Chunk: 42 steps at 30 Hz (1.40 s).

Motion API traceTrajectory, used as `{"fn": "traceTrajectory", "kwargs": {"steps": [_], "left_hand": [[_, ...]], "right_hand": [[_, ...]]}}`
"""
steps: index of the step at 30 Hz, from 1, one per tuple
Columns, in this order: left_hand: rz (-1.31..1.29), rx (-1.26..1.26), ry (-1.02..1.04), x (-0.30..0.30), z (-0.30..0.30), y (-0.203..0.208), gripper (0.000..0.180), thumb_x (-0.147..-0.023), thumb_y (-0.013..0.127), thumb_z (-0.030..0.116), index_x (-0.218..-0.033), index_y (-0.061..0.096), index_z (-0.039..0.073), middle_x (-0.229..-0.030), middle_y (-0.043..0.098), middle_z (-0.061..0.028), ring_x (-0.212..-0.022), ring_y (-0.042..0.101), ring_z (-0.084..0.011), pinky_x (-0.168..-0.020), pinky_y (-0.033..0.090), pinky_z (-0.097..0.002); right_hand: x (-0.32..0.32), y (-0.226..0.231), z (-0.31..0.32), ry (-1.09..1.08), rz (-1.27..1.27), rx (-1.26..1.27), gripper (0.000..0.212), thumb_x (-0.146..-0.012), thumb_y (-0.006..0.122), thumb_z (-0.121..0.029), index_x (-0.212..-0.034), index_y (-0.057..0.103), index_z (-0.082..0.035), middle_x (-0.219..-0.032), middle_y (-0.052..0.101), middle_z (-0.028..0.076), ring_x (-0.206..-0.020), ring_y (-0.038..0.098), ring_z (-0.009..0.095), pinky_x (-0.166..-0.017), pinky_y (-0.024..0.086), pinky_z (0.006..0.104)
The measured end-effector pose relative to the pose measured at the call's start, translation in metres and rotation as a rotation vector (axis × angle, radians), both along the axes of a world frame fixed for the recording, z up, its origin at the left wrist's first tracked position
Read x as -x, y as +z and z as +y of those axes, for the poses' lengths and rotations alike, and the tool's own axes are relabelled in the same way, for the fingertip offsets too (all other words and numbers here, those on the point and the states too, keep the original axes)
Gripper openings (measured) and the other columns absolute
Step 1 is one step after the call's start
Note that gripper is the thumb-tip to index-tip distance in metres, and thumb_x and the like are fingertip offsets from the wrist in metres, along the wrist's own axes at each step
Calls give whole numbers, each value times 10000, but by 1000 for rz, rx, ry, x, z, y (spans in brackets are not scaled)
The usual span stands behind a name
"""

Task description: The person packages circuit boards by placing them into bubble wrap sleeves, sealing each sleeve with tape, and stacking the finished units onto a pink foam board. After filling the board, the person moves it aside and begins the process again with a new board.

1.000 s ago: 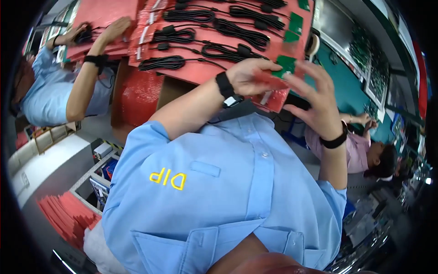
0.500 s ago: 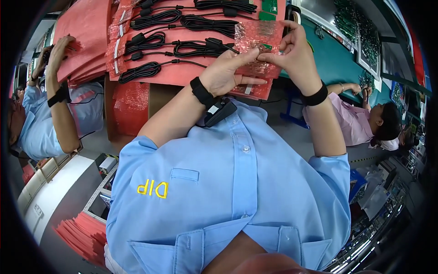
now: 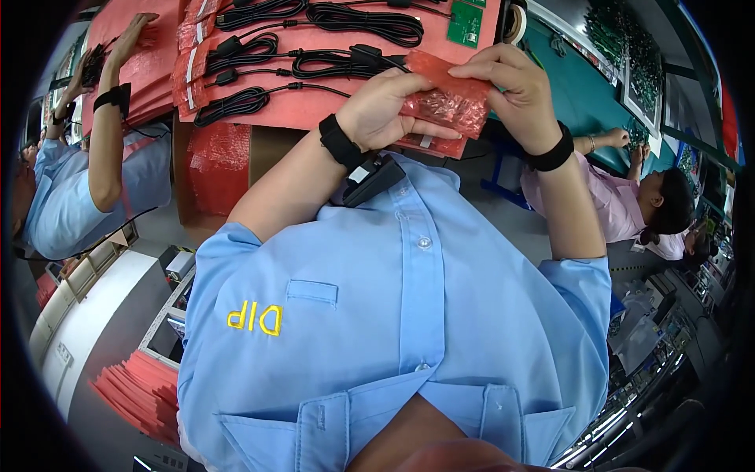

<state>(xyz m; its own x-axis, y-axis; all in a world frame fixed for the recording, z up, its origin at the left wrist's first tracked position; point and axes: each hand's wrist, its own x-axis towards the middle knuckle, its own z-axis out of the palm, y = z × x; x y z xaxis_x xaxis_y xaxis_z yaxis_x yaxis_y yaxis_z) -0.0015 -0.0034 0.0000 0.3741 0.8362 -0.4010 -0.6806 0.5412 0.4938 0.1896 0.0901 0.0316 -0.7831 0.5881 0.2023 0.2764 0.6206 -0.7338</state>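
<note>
A red bubble-wrap bag [image 3: 448, 101] is held between my two hands above the red work surface. My left hand [image 3: 377, 110] grips its left side, thumb on top and the other fingers underneath. At the bag's upper right, the fingers of my right hand [image 3: 515, 86] are bent onto the edge, and the bag looks folded over there. What lies inside it is hidden. Just left of the bag, coiled black cables [image 3: 366, 23] lie in rows, several with their left ends in red bubble-wrap pouches [image 3: 189, 85]. A green circuit board [image 3: 465, 23] rests beyond my right hand.
Stacked red sheets [image 3: 145, 67] are at the left, by a co-worker's hands [image 3: 118, 47]. Below the near edge stands a cardboard box [image 3: 263, 153] with red bubble wrap [image 3: 220, 169]. A green mat [image 3: 582, 94] extends right, where another person [image 3: 621, 189] handles boards.
The bag's upper part has been folded down, covering the green piece seen through it before. My right hand has shifted from the top corner onto the fold.
</note>
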Motion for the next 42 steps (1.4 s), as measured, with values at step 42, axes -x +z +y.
{"fn": "traceTrajectory", "kwargs": {"steps": [42], "left_hand": [[275,130,147,-18,15,-5,208,-931,545,158,-1081,600,26,-1065,637,-83,-954,631,-185,-827,558,-359]], "right_hand": [[-119,-208,32,-893,261,382,191,-897,593,-155,-977,679,-3,-920,670,74,-841,610,130,-767,475,268]]}}
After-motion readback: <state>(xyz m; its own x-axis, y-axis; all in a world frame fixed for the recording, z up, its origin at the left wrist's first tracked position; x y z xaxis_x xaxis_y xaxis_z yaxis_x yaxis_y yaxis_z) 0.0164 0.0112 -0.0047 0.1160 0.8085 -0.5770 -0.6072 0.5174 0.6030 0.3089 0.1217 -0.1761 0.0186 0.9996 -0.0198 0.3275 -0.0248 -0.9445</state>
